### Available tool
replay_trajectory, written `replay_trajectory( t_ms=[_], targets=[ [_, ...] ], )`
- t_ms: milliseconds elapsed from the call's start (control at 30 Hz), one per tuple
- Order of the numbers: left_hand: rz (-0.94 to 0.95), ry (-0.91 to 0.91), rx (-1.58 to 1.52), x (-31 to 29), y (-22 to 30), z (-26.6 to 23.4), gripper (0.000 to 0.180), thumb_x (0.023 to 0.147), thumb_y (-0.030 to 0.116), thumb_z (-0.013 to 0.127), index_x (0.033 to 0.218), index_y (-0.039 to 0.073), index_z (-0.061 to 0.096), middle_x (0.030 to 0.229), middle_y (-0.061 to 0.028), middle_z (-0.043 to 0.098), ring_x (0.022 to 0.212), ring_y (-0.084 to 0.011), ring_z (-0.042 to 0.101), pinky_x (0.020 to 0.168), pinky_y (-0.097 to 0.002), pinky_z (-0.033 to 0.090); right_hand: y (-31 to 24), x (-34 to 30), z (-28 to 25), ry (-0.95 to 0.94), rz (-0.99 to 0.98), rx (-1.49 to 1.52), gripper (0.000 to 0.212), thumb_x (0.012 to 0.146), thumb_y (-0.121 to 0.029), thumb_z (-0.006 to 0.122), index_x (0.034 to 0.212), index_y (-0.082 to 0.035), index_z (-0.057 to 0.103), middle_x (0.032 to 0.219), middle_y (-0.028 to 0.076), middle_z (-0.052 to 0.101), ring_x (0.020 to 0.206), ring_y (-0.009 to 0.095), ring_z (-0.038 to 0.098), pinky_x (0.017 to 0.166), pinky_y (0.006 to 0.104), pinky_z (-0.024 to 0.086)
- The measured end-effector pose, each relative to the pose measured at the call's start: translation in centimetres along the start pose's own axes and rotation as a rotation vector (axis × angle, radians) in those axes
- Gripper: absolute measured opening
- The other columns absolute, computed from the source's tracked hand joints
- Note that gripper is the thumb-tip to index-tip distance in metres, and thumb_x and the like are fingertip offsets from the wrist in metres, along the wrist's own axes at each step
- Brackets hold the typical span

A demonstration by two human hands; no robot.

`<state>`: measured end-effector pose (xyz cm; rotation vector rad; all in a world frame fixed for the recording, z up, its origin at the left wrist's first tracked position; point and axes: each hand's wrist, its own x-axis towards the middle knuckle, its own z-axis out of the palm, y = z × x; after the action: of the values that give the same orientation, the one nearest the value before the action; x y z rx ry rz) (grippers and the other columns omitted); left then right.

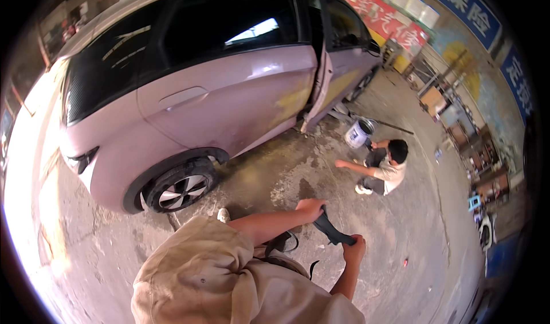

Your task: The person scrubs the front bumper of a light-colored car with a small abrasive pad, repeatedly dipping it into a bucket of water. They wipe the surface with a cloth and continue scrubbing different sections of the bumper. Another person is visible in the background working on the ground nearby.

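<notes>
A limp, dark grey-green piece of cloth-like material stretches between my two hands, in front of my body. My left hand is closed round its upper end. Round its lower end, nearer my right side, my right hand is closed as well. Whether it is a rag, a glove or a sleeve I cannot make out. To the left stands a pinkish-purple car with yellowish patches along its lower doors. Its front door hangs ajar.
Another person squats on the concrete floor ahead, beside a white bucket. A long dark rod lies near the bucket. Shelves with tools and parts line the right wall. The car's rear wheel is to my left.
</notes>
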<state>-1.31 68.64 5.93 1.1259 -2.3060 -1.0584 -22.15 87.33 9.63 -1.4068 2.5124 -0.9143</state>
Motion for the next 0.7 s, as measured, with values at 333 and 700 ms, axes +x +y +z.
replay_trajectory(
  t_ms=[333, 700],
  targets=[
    [0.270, -0.127, -0.148, 0.2, 8.7, -1.7, 0.033, 0.095, 0.034, 0.066, 0.122, 0.015, 0.066, 0.108, -0.0162, 0.073, 0.101, -0.0400, 0.068, 0.085, -0.0494, 0.054, 8.2, -4.3, 6.8, -0.126, 0.093, -0.041, 0.037, 0.075, -0.012, 0.082, 0.108, -0.004, 0.067, 0.106, 0.020, 0.067, 0.099, 0.035, 0.066, 0.086, 0.0423, 0.054],
    [0.509, -0.329, -0.216, -0.7, 16.0, -0.2, 0.030, 0.094, 0.030, 0.068, 0.118, 0.013, 0.067, 0.100, -0.0175, 0.073, 0.093, -0.0402, 0.069, 0.081, -0.0488, 0.053, 0.9, -5.4, 12.0, -0.250, 0.081, 0.765, 0.080, 0.077, -0.017, 0.089, 0.143, -0.004, 0.047, 0.135, 0.012, 0.060, 0.123, 0.027, 0.059, 0.100, 0.0443, 0.049]
  ],
)
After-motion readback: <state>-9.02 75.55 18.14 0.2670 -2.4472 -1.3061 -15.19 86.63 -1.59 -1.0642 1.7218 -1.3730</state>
